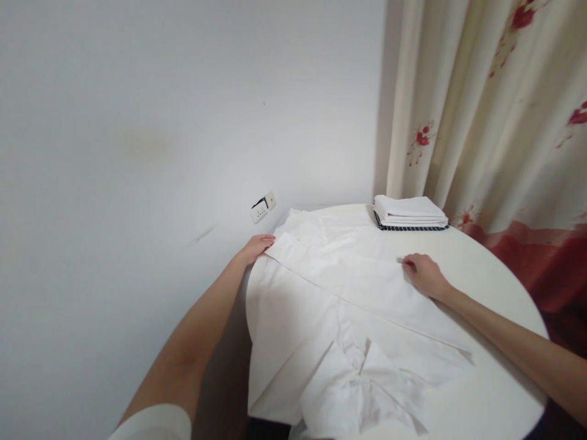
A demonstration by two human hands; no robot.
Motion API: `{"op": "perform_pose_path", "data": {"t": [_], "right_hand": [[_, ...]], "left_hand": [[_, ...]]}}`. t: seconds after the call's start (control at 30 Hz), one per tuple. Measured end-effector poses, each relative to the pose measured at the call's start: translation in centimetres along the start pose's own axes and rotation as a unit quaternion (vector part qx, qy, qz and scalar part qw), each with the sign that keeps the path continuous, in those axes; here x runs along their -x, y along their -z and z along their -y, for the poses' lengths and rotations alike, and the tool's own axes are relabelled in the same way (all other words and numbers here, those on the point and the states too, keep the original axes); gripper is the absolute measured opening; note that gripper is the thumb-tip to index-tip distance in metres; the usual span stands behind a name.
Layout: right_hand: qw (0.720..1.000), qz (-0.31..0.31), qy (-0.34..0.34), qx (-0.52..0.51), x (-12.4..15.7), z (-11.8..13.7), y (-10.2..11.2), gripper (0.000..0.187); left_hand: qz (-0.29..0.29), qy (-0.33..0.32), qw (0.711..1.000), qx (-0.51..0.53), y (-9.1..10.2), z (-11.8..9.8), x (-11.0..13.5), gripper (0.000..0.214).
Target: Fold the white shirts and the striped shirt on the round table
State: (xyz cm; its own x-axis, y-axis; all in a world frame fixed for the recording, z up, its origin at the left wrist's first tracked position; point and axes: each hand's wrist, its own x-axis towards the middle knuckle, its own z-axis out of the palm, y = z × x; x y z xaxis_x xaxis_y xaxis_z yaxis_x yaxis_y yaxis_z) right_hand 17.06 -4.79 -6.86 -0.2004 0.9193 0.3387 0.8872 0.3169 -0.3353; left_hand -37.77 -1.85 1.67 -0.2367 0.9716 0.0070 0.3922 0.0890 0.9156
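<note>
A white shirt (pixel 339 305) lies spread over a round white table (pixel 495 275), its collar and buttons towards me. My left hand (pixel 257 246) rests at the shirt's far left edge, fingers stretched along a folded sleeve, seemingly holding its corner. My right hand (pixel 424 274) lies on the folded strip's right end, fingers curled and pinching the cloth's edge.
A stack of folded white cloths (pixel 409 213) with a dark dotted one at the bottom sits at the table's far side. A cream curtain with red flowers (pixel 495 116) hangs on the right. A wall socket (pixel 263 208) is on the white wall behind.
</note>
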Motion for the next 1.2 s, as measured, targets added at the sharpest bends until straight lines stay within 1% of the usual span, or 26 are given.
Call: {"op": "perform_pose_path", "data": {"t": [0.1, 0.2, 0.27, 0.43, 0.5, 0.57, 0.63, 0.67, 0.73, 0.8, 0.83, 0.87, 0.93, 0.97, 1.03, 1.1, 1.2], "right_hand": [[0.998, -0.006, -0.021, -0.05, -0.3, -0.3, -0.2, 0.03], [0.994, -0.027, -0.052, -0.097, -0.5, -0.5, -0.4, 0.027], [0.992, -0.034, -0.062, -0.105, -0.6, -0.6, -0.5, 0.025], [0.997, -0.041, -0.022, -0.067, -0.7, -0.8, -0.9, 0.022], [0.997, -0.054, -0.014, -0.057, -0.5, -0.7, -0.5, 0.025], [0.996, -0.076, 0.0, -0.048, -0.3, -0.1, 0.3, 0.029], [0.995, -0.092, 0.04, -0.03, 0.0, 1.2, 1.1, 0.033], [0.993, -0.092, 0.067, -0.018, 0.2, 2.1, 1.4, 0.035], [0.99, -0.078, 0.119, 0.009, 0.7, 4.1, 1.5, 0.04], [0.987, -0.05, 0.15, 0.035, 1.3, 5.7, 0.9, 0.045], [0.986, -0.033, 0.155, 0.048, 1.7, 6.3, 0.3, 0.048], [0.986, -0.014, 0.154, 0.06, 2.0, 6.6, -0.2, 0.05], [0.987, 0.023, 0.139, 0.083, 2.6, 6.5, -1.2, 0.055], [0.986, 0.039, 0.13, 0.093, 2.8, 6.3, -1.5, 0.057], [0.986, 0.057, 0.116, 0.107, 3.1, 5.6, -1.8, 0.061], [0.986, 0.062, 0.101, 0.116, 3.3, 4.9, -1.6, 0.065], [0.987, 0.073, 0.07, 0.125, 3.6, 4.2, -1.1, 0.069]], "left_hand": [[0.016, -0.026, 1.0, 0.007, 0.4, -0.4, -0.2, 0.052], [0.0, -0.057, 0.998, 0.002, 0.1, -0.7, -0.7, 0.057], [-0.016, -0.067, 0.997, -0.019, -0.3, -0.6, -1.0, 0.053], [-0.053, -0.07, 0.989, -0.121, -1.2, 0.4, -1.2, 0.026], [-0.083, -0.091, 0.979, -0.163, -1.5, 0.4, -1.1, 0.025], [-0.109, -0.128, 0.966, -0.199, -2.2, 0.0, -0.8, 0.029], [-0.106, -0.171, 0.954, -0.223, -3.7, -0.7, -0.3, 0.034], [-0.091, -0.196, 0.948, -0.236, -4.8, -1.1, 0.2, 0.036], [-0.037, -0.25, 0.926, -0.28, -7.5, -1.8, 1.3, 0.039], [0.032, -0.304, 0.875, -0.375, -10.4, -2.2, 2.6, 0.046], [0.055, -0.309, 0.855, -0.413, -11.7, -2.2, 3.2, 0.049], [0.071, -0.307, 0.838, -0.446, -12.7, -2.1, 3.7, 0.052], [0.088, -0.292, 0.818, -0.488, -14.0, -1.5, 4.4, 0.056], [0.09, -0.288, 0.811, -0.5, -14.3, -1.1, 4.5, 0.056], [0.083, -0.286, 0.805, -0.513, -14.0, -0.3, 4.5, 0.056], [0.047, -0.267, 0.813, -0.516, -13.1, 0.3, 4.0, 0.056], [-0.019, -0.178, 0.844, -0.506, -11.6, 0.8, 3.1, 0.061]]}}
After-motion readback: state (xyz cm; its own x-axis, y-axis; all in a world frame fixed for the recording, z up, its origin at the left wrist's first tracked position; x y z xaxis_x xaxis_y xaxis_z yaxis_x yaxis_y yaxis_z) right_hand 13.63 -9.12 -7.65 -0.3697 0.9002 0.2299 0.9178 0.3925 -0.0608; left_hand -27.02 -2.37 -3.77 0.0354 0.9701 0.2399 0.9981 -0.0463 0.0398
